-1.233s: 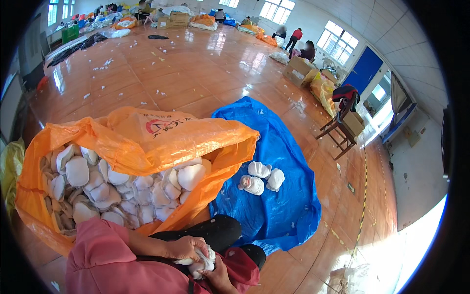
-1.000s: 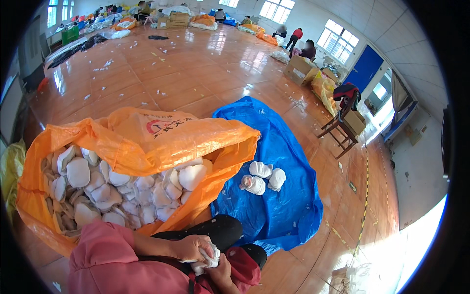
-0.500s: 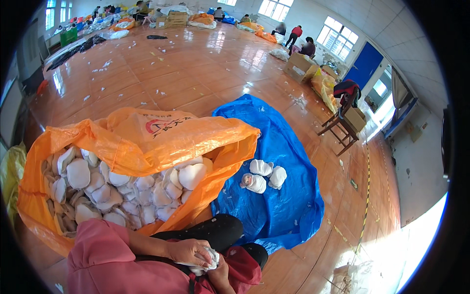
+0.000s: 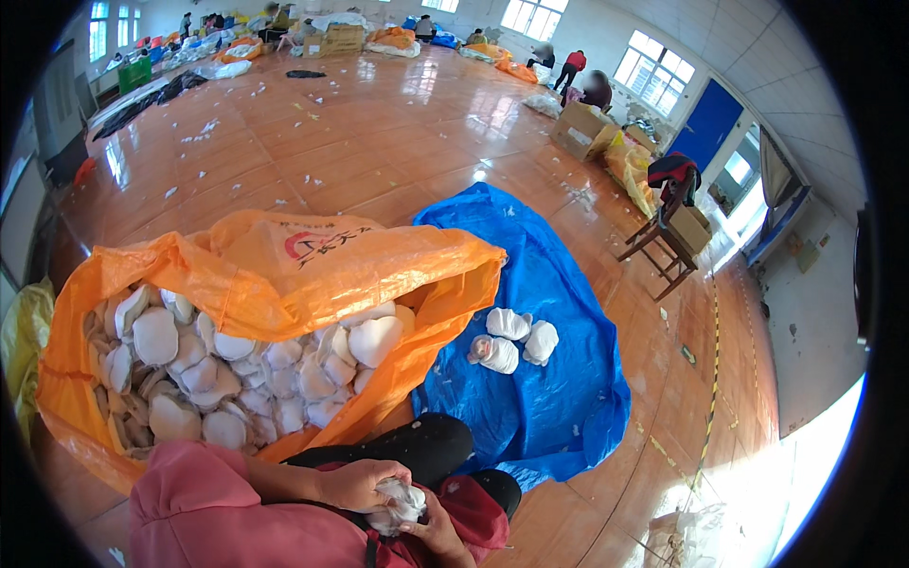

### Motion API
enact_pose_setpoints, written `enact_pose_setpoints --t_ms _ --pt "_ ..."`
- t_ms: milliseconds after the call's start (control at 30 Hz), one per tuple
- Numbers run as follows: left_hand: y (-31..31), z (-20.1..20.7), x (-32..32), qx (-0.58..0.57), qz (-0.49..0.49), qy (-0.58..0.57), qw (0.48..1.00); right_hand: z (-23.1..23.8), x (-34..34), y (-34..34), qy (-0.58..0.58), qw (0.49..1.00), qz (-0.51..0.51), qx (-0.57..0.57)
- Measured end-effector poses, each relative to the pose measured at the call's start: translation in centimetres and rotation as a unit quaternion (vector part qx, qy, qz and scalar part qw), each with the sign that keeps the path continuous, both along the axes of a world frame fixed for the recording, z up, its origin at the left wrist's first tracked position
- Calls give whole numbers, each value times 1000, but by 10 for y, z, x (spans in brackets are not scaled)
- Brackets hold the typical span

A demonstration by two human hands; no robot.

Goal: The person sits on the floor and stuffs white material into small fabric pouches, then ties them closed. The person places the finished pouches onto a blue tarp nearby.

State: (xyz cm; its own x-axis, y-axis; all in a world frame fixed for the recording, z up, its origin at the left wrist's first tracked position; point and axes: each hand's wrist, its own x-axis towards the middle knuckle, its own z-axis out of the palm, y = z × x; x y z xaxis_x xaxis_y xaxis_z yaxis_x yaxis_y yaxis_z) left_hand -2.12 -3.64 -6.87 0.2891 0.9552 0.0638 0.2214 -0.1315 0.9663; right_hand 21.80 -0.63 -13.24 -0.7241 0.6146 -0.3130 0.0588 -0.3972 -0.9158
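Observation:
Over my lap, my left hand [image 4: 358, 486] and my right hand [image 4: 439, 532] are both closed around a bundle of white pads [image 4: 402, 506]. The left fingers wrap it from above, while the right hand grips its lower right side. My fingers cover part of the bundle, so its inside is hidden. To the left, an orange woven sack [image 4: 379, 275] lies with its mouth wide, full of loose, rounded white pads [image 4: 224, 428]. Three compact white bundles [image 4: 509, 324] rest together on a blue plastic sheet or sack [image 4: 530, 426] ahead of my knees.
A wooden chair [image 4: 663, 237] with dark and red clothing on it stands at the right. Cardboard boxes [image 4: 578, 131] and stuffed bags line the far side, where several people sit or stand. A yellow sack [image 4: 26, 327] borders the orange one. White scraps dot the tiled floor.
My right hand has shifted, and its fingers are spread further along the bundle. More of the white bundle shows between my hands. The sack and the three bundles stay in place.

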Motion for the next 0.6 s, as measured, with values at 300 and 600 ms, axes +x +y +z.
enact_pose_setpoints --t_ms 300,600 --pt "12 -5 10 31 13 17 999 -10 1 -12 -66 988 -25 139" --pt "23 -9 12 35 68 65 995 -1 -14 -11 -177 959 -87 206"
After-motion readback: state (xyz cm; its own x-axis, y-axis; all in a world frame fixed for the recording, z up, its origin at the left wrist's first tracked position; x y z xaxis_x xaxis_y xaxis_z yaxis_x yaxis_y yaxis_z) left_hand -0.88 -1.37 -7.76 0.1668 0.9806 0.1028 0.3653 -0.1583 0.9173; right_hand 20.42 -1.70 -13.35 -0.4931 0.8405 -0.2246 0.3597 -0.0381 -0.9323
